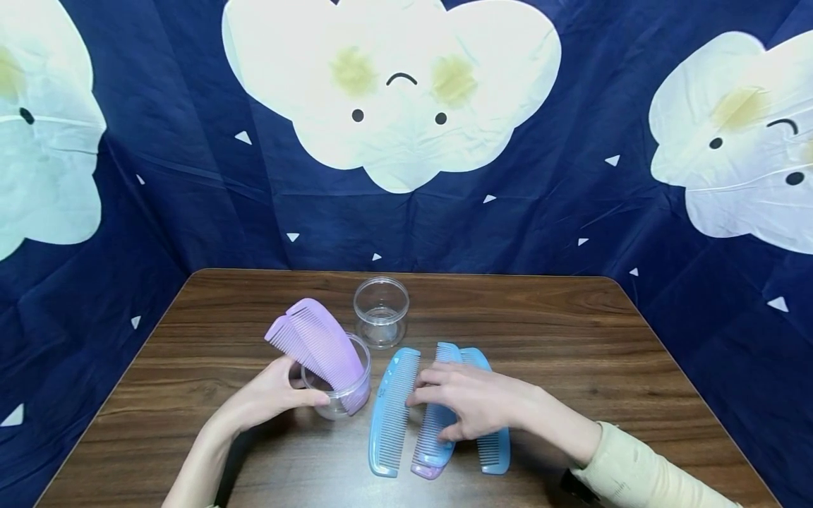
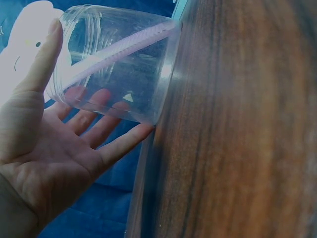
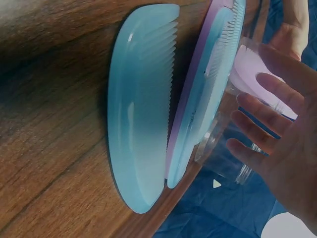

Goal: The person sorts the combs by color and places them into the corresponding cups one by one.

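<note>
Combs [image 1: 435, 451] lie beneath loosely spread right fingers [image 1: 422, 396], while left fingers [image 1: 308, 398] grip a clear jar [image 1: 327, 408].

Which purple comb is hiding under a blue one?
The purple comb lying on the table, its edge peeking out from under a blue comb beneath the right hand. The other purple combs lean in the clear jar that the left hand holds.

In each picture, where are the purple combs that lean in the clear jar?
Head: purple combs left of centre, overlapping.
Left wrist: purple combs near the top, a slanting strip inside the clear jar.
Right wrist: purple combs upper right, partly behind the right hand.
Shared landmark: the left hand, near them in all three.
</note>
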Demonstrator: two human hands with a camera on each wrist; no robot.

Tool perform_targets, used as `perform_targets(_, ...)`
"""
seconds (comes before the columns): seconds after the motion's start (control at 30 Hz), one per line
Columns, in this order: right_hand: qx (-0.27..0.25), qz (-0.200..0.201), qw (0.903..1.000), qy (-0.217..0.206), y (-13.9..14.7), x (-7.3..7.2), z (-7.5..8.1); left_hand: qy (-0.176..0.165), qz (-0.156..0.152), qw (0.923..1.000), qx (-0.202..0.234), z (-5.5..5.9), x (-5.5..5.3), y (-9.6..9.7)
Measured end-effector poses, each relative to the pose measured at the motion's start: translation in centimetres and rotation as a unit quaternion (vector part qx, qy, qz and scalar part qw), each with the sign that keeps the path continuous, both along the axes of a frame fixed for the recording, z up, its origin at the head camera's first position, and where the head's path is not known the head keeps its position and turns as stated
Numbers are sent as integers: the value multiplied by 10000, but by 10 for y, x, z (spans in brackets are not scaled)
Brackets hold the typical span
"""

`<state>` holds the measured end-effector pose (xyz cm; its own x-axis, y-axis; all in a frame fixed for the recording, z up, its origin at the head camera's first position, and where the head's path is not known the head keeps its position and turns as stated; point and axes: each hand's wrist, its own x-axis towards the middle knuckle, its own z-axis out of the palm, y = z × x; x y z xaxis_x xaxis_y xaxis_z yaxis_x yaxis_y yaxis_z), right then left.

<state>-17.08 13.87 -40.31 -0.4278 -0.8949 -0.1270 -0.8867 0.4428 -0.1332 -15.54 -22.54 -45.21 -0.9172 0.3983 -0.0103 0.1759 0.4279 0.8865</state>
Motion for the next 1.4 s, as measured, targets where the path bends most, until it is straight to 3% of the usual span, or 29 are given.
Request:
perform_targets(0.37,487,216,9985,157,0,4,-7,9,-16,10000,60,0,0,1)
perform_targets(0.9,706,802,9859,1289,-10,9,-23,-67,-34,9999,83,0,-1,1)
perform_targets(1.2,766,1031,9711,2012,-14,16,-28,-102,-18,9999,96,0,0,1)
perform_targets(1.4,786,1071,9672,2163,-14,18,-30,-114,33,9999,37,0,0,1)
